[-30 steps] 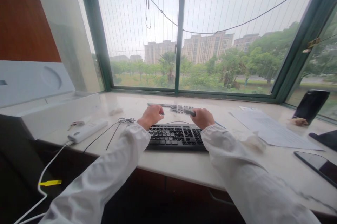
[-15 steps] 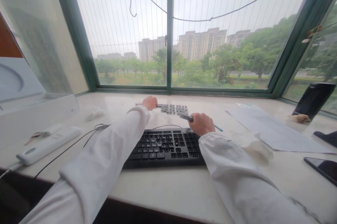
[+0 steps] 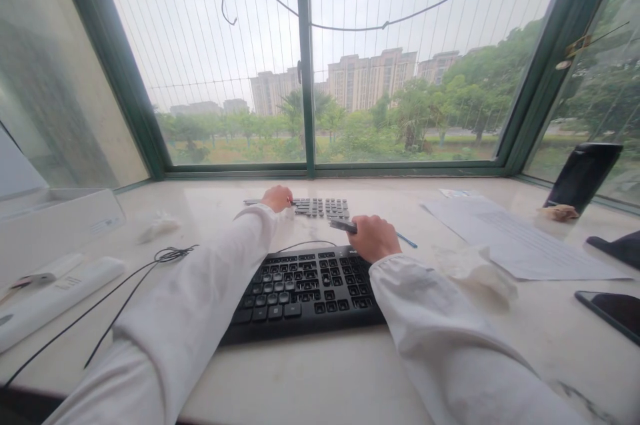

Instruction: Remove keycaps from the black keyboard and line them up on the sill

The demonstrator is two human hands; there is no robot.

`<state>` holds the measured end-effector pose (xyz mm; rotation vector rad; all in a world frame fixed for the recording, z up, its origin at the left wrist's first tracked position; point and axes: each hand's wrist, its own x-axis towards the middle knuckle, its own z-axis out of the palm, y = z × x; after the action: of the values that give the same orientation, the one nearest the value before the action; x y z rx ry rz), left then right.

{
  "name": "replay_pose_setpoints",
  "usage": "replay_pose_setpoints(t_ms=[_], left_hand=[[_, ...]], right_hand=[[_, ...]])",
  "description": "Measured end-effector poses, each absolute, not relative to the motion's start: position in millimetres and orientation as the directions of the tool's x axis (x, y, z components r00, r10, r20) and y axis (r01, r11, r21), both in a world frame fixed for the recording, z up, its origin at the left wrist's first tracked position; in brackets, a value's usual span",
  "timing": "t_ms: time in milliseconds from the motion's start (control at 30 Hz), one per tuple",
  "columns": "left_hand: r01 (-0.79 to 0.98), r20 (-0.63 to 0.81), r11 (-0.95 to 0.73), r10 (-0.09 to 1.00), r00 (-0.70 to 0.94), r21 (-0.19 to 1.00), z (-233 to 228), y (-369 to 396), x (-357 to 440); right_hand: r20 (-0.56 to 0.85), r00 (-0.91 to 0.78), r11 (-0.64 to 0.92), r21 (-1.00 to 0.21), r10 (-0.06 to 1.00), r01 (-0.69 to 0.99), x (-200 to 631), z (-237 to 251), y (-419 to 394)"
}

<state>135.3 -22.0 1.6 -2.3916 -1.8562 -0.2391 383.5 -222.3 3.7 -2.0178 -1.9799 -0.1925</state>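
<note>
While we look down from the head camera, our left hand (image 3: 277, 198) reaches past the black keyboard (image 3: 306, 288) to the far group of loose keys (image 3: 321, 207), its fingers curled on the left end of that group; whether they pinch anything we cannot tell. Our right hand (image 3: 374, 238) is closed around a dark flat tool (image 3: 343, 226), which juts leftward just short of the keys. A blue pen (image 3: 407, 240) shows from behind that hand. The keyboard lies near the front edge of the pale counter (image 3: 320, 378), with a bare strip before it. Leftward, a thin black cable (image 3: 150, 264) loops across open surface toward a white power strip (image 3: 55, 293). Rightward, crumpled tissue (image 3: 475, 268) and papers (image 3: 515, 242) lie near, and a phone (image 3: 610, 310) is well apart by the right edge.
</note>
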Motion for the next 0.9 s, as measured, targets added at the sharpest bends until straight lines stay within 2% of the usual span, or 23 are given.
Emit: replay_pose_setpoints(t_ms=[900], left_hand=[[0.968,0.217,-0.243,0.950,0.224,0.067,-3.7,-26.3,144.2]], right_hand=[[0.322,0.008,0.035,-0.130,0.947,0.991,383.7,0.8,-220.0]])
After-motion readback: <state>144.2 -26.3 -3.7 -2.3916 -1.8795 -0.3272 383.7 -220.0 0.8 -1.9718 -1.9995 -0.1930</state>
